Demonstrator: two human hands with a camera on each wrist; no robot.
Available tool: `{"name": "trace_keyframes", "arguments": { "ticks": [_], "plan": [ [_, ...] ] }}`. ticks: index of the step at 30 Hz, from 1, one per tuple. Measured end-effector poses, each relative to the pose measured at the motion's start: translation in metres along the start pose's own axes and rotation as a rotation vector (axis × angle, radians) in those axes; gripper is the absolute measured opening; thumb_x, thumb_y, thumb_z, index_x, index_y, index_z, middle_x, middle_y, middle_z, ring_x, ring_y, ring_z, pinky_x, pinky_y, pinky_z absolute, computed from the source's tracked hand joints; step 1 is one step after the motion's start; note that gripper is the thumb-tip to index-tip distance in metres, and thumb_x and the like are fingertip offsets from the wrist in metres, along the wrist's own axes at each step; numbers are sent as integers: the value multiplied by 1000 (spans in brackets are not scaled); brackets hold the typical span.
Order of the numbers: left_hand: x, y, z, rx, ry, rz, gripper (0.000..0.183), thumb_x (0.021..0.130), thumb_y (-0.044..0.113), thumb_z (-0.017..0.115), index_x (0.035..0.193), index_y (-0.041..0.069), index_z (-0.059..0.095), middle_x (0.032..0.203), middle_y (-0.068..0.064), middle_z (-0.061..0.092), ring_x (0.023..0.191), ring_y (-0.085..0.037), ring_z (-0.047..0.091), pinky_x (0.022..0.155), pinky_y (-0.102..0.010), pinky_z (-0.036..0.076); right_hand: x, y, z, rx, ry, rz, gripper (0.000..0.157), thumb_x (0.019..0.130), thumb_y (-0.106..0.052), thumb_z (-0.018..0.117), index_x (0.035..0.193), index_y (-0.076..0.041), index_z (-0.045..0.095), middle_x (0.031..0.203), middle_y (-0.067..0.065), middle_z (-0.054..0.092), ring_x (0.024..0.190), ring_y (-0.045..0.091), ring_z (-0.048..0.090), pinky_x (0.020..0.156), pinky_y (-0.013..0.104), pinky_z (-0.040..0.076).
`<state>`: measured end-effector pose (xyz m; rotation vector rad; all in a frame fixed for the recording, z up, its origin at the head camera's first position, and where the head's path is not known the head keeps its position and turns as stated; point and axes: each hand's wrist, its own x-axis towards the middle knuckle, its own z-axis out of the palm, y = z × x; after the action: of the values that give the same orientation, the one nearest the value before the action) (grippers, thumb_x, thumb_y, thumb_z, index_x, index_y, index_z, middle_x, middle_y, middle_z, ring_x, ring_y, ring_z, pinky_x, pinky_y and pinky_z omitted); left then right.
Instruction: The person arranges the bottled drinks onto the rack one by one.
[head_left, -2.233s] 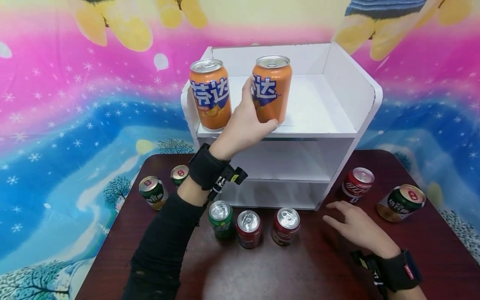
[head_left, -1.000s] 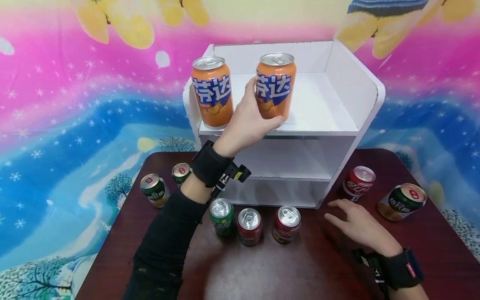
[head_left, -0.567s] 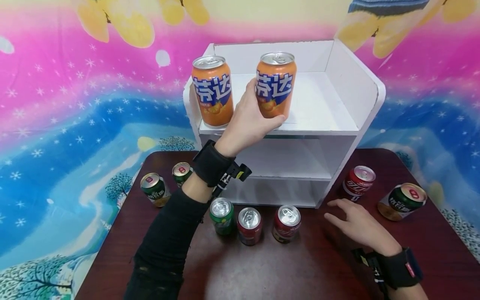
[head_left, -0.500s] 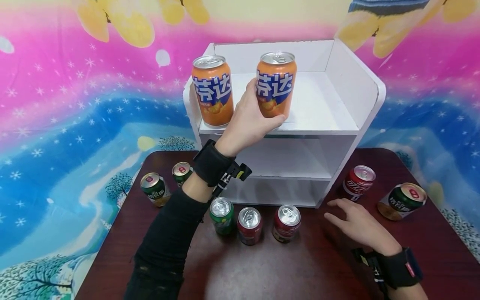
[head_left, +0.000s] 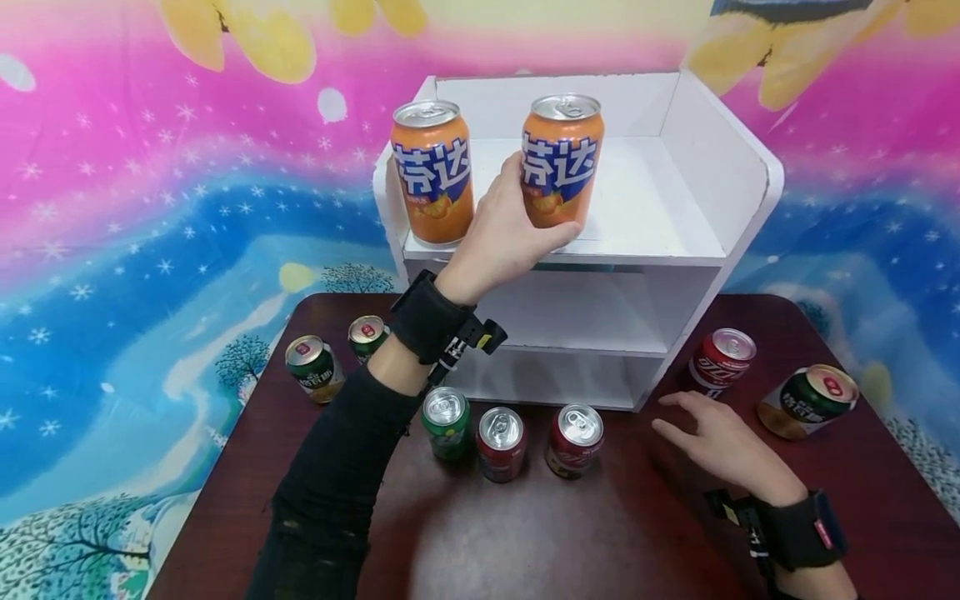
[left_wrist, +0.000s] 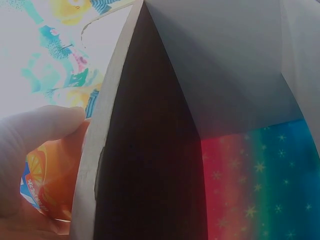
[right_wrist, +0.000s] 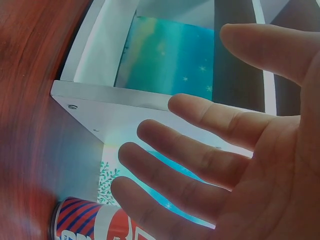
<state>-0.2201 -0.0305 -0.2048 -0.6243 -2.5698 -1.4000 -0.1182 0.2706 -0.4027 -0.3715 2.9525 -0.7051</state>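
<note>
In the head view, a left hand (head_left: 498, 237) holds an orange Fanta can (head_left: 562, 162) up at the front of the top level of a white shelf (head_left: 675, 225). The can is upright. The thumb is low on its front, and one finger goes up along its left side. The other fingers are hard to see. I cannot tell if the can's bottom touches the shelf. A second Fanta can (head_left: 432, 179) stands to its left, near the front corner. The right hand (head_left: 723, 442) is over the brown table (head_left: 540, 533), close to a red cola can (head_left: 722, 364), and holds nothing. A big green-and-tan can (head_left: 808, 402) is to the right of that hand. In front of the shelf are a green soda can (head_left: 447, 425), a dark red can (head_left: 502, 446) and one more dark red can (head_left: 575, 442). Far to the left, a green-and-tan can (head_left: 315, 371) is near its twin can (head_left: 367, 336).

In the left wrist view, the thumb and another finger bend around the orange can, pinching it. A white board hides part of the can.

In the right wrist view, all the fingers are spread, with gaps between them, and the thumb is well apart. A red can with dark stripes shows in the bottom corner, beside the shelf.
</note>
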Motion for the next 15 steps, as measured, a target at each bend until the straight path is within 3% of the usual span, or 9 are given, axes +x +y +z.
{"name": "trace_keyframes", "arguments": {
  "ticks": [15],
  "plan": [
    [-3, 2, 2, -14, 27, 18, 81, 82, 27, 75, 143, 8, 26, 136, -5, 43, 120, -13, 44, 100, -32, 38, -3, 3, -1, -7, 21, -5, 49, 91, -43, 60, 117, -2, 60, 115, 20, 60, 102, 36, 58, 80, 53, 47]
  ]
}}
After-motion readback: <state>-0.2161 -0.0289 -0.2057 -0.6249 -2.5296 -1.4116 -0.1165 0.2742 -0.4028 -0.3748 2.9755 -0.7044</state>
